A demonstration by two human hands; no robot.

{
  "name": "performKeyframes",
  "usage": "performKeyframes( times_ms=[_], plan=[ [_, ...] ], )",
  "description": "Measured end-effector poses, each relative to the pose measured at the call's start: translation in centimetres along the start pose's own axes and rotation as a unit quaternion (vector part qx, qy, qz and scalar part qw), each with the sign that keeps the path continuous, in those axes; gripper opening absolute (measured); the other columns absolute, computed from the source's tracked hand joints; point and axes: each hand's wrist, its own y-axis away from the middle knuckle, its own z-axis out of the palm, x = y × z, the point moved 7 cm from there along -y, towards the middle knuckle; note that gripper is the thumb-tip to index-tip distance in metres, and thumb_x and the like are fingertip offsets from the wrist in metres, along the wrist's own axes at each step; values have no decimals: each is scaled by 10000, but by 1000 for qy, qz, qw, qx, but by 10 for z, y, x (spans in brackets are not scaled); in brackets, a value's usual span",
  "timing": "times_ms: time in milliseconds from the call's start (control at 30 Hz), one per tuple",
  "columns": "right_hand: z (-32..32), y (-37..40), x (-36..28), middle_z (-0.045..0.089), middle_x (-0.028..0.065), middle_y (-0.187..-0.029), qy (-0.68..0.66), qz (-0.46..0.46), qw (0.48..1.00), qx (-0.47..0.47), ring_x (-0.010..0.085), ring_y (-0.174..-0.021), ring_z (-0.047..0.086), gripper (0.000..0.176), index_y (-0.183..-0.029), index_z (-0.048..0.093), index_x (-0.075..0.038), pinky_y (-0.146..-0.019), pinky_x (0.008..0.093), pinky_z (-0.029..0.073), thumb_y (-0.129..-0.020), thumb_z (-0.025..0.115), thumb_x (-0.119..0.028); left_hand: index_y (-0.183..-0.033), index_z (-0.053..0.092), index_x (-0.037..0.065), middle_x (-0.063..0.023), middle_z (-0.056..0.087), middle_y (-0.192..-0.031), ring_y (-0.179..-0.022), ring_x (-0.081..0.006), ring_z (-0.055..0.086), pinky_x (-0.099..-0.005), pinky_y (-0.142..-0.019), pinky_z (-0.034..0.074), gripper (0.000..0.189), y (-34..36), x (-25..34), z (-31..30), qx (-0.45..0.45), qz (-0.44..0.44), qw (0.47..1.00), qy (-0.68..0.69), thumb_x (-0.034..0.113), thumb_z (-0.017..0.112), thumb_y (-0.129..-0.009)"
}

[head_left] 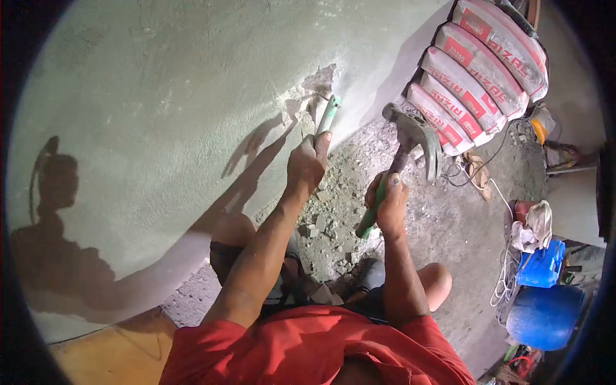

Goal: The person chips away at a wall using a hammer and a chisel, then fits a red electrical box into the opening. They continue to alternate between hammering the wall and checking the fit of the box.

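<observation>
chisel (328, 115) — tip set against the chipped wall (160, 96), wrapped tight in left hand (308, 160) | hammer (410, 138) held up just beside, clenched low on its handle by right hand (388, 202) | both judged stiff, hammer head-heavy — best gripped at the green handles

Rough plaster wall (160, 96), metal hammer (417, 138)

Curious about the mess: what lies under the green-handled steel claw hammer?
Grey broken plaster chunks and dust on the concrete floor. The right hand gripping the hammer and a bare knee hide whatever lies beneath them.
</observation>
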Motion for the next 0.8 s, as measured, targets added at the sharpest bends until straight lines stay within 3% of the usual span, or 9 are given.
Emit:
performKeyframes(
  times_ms=[300,333,367,400,467,600,667,700,800],
  plan=[
    [21,-8,-13,534,62,-585,-52,-113,992,0,152,-509,518,597,-744,539,-57,-451,301,386,-955,464,-610,-909,635,-37,-286,653,-782,-777,-482,646,-518,-689,492,559,-2,2,1,-4,13,999,31,499,497,-982],
    [28,-21,26,541,51,-590,-34,8,999,40,156,-506,505,539,-752,553,-54,-458,306,388,-970,485,-542,-905,635,-37,-283,652,-768,-767,-481,646,-519,-679,491,553,-4,4,0,21,45,999,18,493,495,-984],
    [29,-43,67,537,36,-593,263,-114,958,-14,143,-519,496,451,-787,563,-41,-466,303,390,-982,499,-443,-905,634,-37,-281,651,-760,-762,-482,645,-520,-678,493,545,-6,2,1,22,31,999,-8,482,491,-987],
    [47,-46,58,531,21,-597,93,28,995,-17,124,-520,485,404,-805,566,-30,-473,302,394,-992,501,-383,-905,634,-38,-278,651,-751,-758,-482,644,-521,-677,495,537,-9,4,0,24,22,999,-33,471,487,-990],
    [46,-49,38,526,15,-594,4,76,997,6,109,-512,481,396,-796,564,-31,-472,306,399,-996,499,-366,-911,635,-38,-276,654,-754,-764,-484,644,-518,-685,502,519,-14,20,-9,2,18,1000,-15,449,477,-996],
    [30,-30,13,530,50,-535,-41,-65,997,19,151,-499,530,447,-709,567,-39,-482,316,418,-990,491,-378,-905,627,-35,-294,655,-803,-810,-495,640,-526,-714,496,542,-17,0,1,5,52,998,-20,484,488,-977],
    [56,-25,20,536,68,-546,324,-244,914,-7,162,-522,536,453,-728,574,-33,-509,342,435,-979,504,-403,-931,629,-36,-299,653,-802,-808,-499,636,-529,-712,493,533,-14,3,6,15,51,998,-24,477,494,-982],
    [57,-51,63,544,63,-566,242,-23,970,12,162,-546,538,447,-756,586,-30,-536,364,449,-973,537,-418,-936,630,-36,-301,650,-792,-797,-500,633,-528,-702,491,523,-14,5,8,18,42,998,-33,467,497,-987],
    [42,-50,54,543,37,-581,32,53,998,26,141,-489,498,474,-757,574,-30,-478,331,414,-989,525,-439,-932,627,-40,-300,641,-760,-763,-500,630,-521,-669,483,497,-17,2,8,32,62,997,-19,437,502,-1002]
  ],
)
